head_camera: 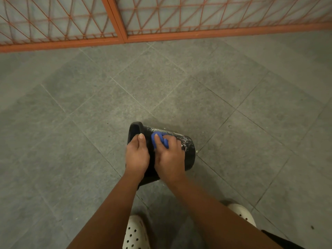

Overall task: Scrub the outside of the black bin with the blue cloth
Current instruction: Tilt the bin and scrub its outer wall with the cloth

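Grey tiled floor under tipped, white-flecked black bin, left hand fingers gripping rim, right hand fingers clutching blue cloth.

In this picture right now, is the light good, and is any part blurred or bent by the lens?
Head view: the light is dim and even, without glare; the orange grille at the top looks soft and its bottom rail bows from the wide lens; the left hand, the right hand with the blue cloth, and the black bin are fairly sharp.
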`<state>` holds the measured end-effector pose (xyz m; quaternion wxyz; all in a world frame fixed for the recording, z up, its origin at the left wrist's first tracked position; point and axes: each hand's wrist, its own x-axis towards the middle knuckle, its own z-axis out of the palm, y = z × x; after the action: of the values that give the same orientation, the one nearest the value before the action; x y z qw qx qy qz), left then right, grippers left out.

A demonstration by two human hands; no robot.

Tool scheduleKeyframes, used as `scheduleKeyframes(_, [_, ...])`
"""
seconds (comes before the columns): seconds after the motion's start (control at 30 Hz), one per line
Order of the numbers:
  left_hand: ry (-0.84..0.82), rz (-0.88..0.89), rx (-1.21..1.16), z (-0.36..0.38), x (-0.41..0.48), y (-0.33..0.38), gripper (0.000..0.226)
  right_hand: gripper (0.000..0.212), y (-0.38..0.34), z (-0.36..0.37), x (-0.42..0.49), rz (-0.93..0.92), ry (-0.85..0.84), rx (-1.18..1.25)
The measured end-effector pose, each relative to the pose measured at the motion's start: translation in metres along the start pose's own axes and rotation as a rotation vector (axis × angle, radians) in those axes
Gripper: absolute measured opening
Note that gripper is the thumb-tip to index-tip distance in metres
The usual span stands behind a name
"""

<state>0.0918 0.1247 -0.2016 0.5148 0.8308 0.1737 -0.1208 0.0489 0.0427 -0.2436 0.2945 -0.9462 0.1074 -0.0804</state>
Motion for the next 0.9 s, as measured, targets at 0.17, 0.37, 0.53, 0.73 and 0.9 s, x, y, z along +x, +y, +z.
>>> scheduleKeyframes(0.17, [0.025, 0.045, 0.039, 0.002, -0.003, 0.001, 0.037, 0.045, 0.027, 0.0, 0.012, 0.108, -0.011, -0.061])
scheduleKeyframes(0.37, [0.009, 0.116, 0.105, 0.006, -0.005, 0.002, 0.038, 0.043, 0.02, -0.003, -0.002, 0.088, 0.006, 0.0])
scheduleKeyframes(0.53, [0.026, 0.131, 0.119, 0.005, -0.007, 0.0, 0.037, 0.042, 0.018, -0.005, 0.017, 0.062, -0.022, -0.029])
scheduleKeyframes(0.73, [0.039, 0.116, 0.133, 0.007, -0.005, -0.001, 0.039, 0.038, 0.028, 0.001, -0.007, 0.128, 0.018, 0.003])
scheduleKeyframes(0.9, [0.058, 0.087, 0.115, 0.006, -0.003, 0.001, 0.036, 0.043, 0.018, 0.003, 0.011, 0.018, 0.009, -0.056])
